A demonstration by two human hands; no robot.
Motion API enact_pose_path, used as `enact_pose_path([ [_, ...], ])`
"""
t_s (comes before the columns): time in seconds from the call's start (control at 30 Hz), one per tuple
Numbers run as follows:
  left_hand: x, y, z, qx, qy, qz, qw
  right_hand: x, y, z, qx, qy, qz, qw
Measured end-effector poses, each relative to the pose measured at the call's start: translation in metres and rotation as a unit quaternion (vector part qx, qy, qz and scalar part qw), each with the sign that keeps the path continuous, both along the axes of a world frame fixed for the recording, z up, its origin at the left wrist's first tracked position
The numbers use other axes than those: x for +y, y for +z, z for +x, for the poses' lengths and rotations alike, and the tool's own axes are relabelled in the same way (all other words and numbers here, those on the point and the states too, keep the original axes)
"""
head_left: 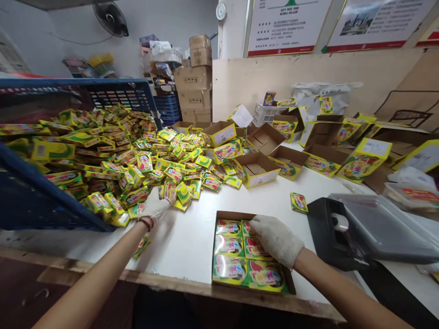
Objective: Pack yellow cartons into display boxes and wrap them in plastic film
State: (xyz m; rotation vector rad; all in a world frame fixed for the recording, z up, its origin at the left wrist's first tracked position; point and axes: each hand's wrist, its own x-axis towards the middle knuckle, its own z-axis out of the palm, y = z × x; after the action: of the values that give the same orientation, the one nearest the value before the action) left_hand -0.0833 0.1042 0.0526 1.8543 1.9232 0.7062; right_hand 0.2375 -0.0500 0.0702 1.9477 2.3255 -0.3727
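Observation:
Both my hands wear white knit gloves. My left hand [155,206] reaches into the near edge of a big heap of small yellow-green packets [137,155] and its fingers close on a packet [168,191]. My right hand [276,238] lies palm down inside an open brown cardboard box [290,279] at the table's front edge. Its fingers press on the packets [236,265] laid flat in rows in that box.
A blue plastic crate [30,196] lies tipped at the left, spilling the heap. Several open printed cartons [257,171] stand behind. One loose packet [298,202] lies beside a black scale with a grey tray [373,228]. Stacked cardboard boxes [194,87] stand against the back wall.

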Motion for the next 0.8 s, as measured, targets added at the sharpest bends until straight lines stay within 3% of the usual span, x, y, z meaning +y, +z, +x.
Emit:
enact_pose_path([
  [0.07,-0.031,-0.003,0.027,-0.060,-0.031,0.014,0.998,0.000,-0.001,-0.010,0.140,-0.038,0.070,0.987],
  [0.17,-0.089,-0.006,0.078,-0.129,-0.098,0.032,0.986,0.000,-0.004,-0.037,0.339,-0.066,0.101,0.933],
  [0.23,-0.120,-0.008,0.106,-0.223,-0.188,0.066,0.954,-0.001,-0.005,-0.051,0.392,-0.063,0.091,0.913],
  [0.3,-0.134,-0.010,0.114,-0.228,-0.240,0.084,0.940,-0.001,-0.003,-0.051,0.397,-0.059,0.081,0.912],
  [0.37,-0.133,-0.008,0.096,-0.158,-0.276,0.096,0.943,0.002,0.001,-0.040,0.370,-0.069,0.056,0.925],
  [0.47,-0.115,-0.002,0.029,0.082,-0.298,0.079,0.948,0.008,0.006,-0.019,0.275,-0.062,-0.013,0.959],
  [0.53,-0.098,-0.001,-0.025,0.276,-0.284,0.028,0.918,0.012,0.006,-0.013,0.225,-0.030,-0.052,0.973],
  [0.6,-0.083,-0.005,-0.072,0.391,-0.267,-0.014,0.881,0.018,0.002,-0.014,0.190,-0.002,-0.071,0.979],
  [0.7,-0.073,-0.016,-0.114,0.456,-0.244,-0.067,0.853,0.027,-0.007,-0.017,0.135,0.020,-0.082,0.987],
  [0.8,-0.076,-0.020,-0.121,0.437,-0.219,-0.076,0.869,0.034,-0.013,-0.016,0.111,0.038,-0.091,0.989],
])
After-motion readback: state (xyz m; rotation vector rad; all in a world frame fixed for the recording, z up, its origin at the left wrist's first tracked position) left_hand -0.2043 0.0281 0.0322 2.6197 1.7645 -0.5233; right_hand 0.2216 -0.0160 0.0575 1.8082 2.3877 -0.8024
